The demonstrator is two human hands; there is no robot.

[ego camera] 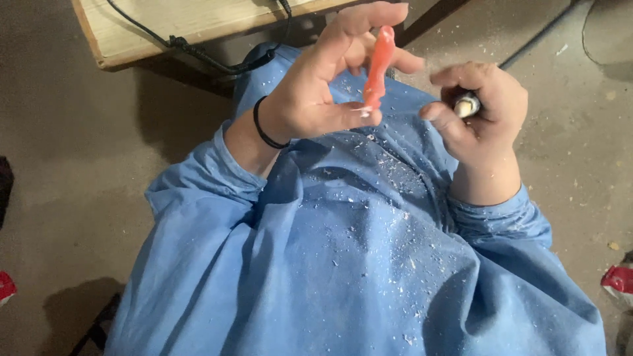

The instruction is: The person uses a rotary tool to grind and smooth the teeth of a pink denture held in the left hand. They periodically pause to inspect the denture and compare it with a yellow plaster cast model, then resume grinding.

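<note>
My left hand [316,86] pinches a slim orange-pink carved piece [379,66] upright between thumb and fingers; pale shavings cling to its lower end. A black band circles that wrist. My right hand [484,112], a little to the right and apart from the piece, is closed around a small tool with a pale, light-coloured tip [467,104] poking out between thumb and fingers; the rest of the tool is hidden in the fist. Both hands hover over my blue smock [343,264], which is sprinkled with white shavings.
A light wooden board or bench edge [132,33] lies at the top left, with a black cable [198,53] running across it and down. The brown-grey floor [580,171] carries scattered chips. Red-and-white scraps lie at the far left edge [5,287] and far right edge [620,280].
</note>
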